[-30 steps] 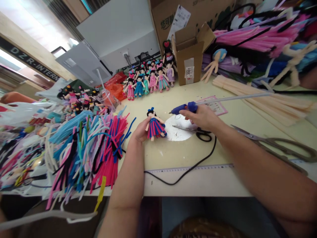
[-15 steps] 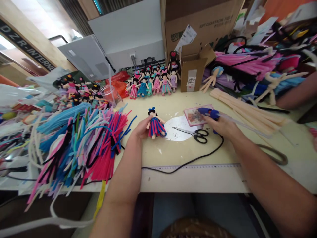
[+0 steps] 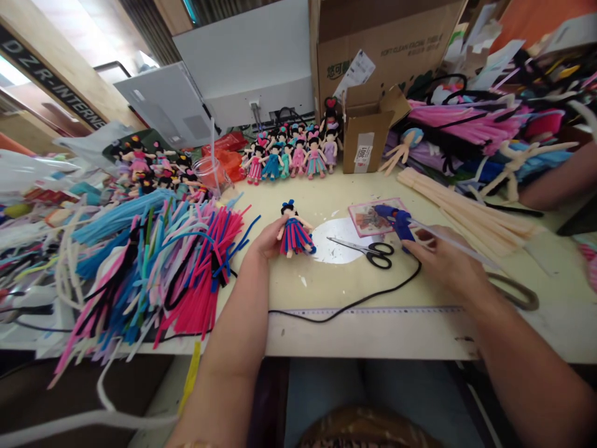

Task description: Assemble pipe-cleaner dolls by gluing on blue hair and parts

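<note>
My left hand (image 3: pixel 270 239) is closed around a small pipe-cleaner doll (image 3: pixel 295 239) with black hair, a blue bow and a blue and pink striped skirt. The doll is held upright above the table. On the right, a blue hot glue gun (image 3: pixel 396 218) rests with its nozzle over a pink-edged picture card (image 3: pixel 361 218), a clear glue stick (image 3: pixel 459 244) sticking out of its back. My right hand (image 3: pixel 441 258) is beside the gun's handle, fingers apart, fingertips at or very near it. Black-handled scissors (image 3: pixel 368 252) lie between the hands on a white round patch (image 3: pixel 331 242).
Pipe cleaners in many colours (image 3: pixel 153 267) are heaped at left. Finished dolls (image 3: pixel 298 152) stand in rows at the back beside a small cardboard box (image 3: pixel 366 140). Beige pipe cleaners (image 3: pixel 466 208) lie at right. A black cord (image 3: pixel 345 310) crosses the table near a ruler (image 3: pixel 433 310).
My right hand has loosened from the glue gun and drawn back to the right and slightly down. The gun stays over the card. My left hand still holds the doll in much the same place.
</note>
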`<state>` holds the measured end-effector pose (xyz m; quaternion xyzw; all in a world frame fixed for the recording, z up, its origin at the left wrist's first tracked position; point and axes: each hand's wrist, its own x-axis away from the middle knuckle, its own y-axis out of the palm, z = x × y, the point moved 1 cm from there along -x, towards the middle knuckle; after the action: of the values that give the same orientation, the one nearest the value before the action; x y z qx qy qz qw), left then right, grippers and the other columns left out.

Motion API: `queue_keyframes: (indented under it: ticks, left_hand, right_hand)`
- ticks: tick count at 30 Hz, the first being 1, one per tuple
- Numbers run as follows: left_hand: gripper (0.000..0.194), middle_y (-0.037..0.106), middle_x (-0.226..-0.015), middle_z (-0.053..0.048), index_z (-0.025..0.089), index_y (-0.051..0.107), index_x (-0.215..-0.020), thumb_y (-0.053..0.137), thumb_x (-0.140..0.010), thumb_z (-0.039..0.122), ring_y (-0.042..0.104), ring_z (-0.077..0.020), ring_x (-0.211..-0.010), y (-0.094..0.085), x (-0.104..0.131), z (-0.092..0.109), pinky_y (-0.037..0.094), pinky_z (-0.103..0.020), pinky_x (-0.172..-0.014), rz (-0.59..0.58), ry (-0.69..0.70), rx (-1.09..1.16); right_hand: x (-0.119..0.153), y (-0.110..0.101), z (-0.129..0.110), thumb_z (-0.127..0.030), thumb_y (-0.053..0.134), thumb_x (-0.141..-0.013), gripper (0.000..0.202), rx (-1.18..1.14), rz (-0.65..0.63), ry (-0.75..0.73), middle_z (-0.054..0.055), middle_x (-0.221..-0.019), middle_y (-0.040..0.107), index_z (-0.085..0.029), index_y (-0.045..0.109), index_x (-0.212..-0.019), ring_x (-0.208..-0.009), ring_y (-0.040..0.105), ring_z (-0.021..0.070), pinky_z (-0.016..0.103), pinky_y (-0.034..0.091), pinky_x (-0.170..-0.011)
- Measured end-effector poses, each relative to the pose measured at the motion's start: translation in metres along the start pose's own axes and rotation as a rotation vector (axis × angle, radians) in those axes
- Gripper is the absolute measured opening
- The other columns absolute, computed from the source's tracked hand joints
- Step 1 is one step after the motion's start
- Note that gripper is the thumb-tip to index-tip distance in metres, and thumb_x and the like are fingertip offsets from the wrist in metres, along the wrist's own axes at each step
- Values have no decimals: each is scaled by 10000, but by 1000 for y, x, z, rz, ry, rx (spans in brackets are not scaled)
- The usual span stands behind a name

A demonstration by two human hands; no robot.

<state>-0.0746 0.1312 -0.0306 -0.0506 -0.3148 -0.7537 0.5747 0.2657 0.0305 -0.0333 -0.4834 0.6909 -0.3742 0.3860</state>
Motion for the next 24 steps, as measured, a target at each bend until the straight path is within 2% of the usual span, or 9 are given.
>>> queue_keyframes:
  ticks: [2,4,6,9,13,18,21,24]
  left_hand:
    - [406,717,-861,-174,42,607,-1072,344,-952,327,704,-224,-734,-1,0,1,558,-336,-699,-8,-1,-5]
    - [418,717,-860,-177,36,603,-1076,331,-954,329,704,-226,-727,-2,0,1,558,-345,-709,0,5,-14]
    - [425,718,-859,-176,33,600,-1082,328,-955,334,704,-226,-725,-3,-1,1,557,-352,-722,6,10,-25]
    - [435,718,-872,-175,34,599,-1089,323,-954,342,704,-229,-745,-3,-1,1,558,-359,-737,-22,4,-42]
    - [452,717,-843,-168,29,619,-1058,310,-956,343,701,-231,-747,-4,-1,1,559,-365,-749,-44,-6,-81]
    - [432,714,-807,-145,54,633,-1019,355,-945,376,698,-229,-726,-8,-3,-1,560,-378,-745,-7,-11,-97]
    - [389,711,-790,-130,64,636,-997,403,-934,370,697,-216,-718,-10,-5,-2,556,-362,-754,53,-15,-86]
    - [351,707,-766,-114,76,634,-981,452,-917,370,692,-205,-685,-9,-5,-3,556,-352,-748,93,-20,-75]
  right_hand:
    - [17,-8,-2,-564,515,-793,358,34,-82,40,56,-698,632,-225,606,-723,-604,542,199,311,362,-557]
    - [32,-15,-14,-550,506,-807,364,-21,-259,-29,9,-562,569,-238,563,-629,-537,510,174,293,340,-527]
    - [38,-20,-35,-499,492,-835,356,-92,-356,-172,-5,-565,571,-232,539,-605,-548,516,156,277,343,-540]
    - [28,-18,-72,-424,462,-875,298,-170,-364,-312,-6,-641,619,-225,587,-690,-607,548,148,261,350,-559]
    - [-7,6,-115,-274,474,-879,215,-213,-375,-442,28,-896,709,-213,680,-880,-820,618,173,262,397,-673]
    - [-42,56,-143,-150,472,-859,298,-100,-403,-509,73,-1124,672,-200,682,-1065,-1012,602,197,272,404,-815]
    - [-52,76,-152,-161,508,-844,302,-63,-437,-608,82,-1096,666,-207,676,-1091,-995,600,198,264,402,-807]
    - [-57,83,-159,-174,520,-835,250,-42,-459,-705,95,-1015,682,-195,702,-1005,-942,610,201,255,396,-763]
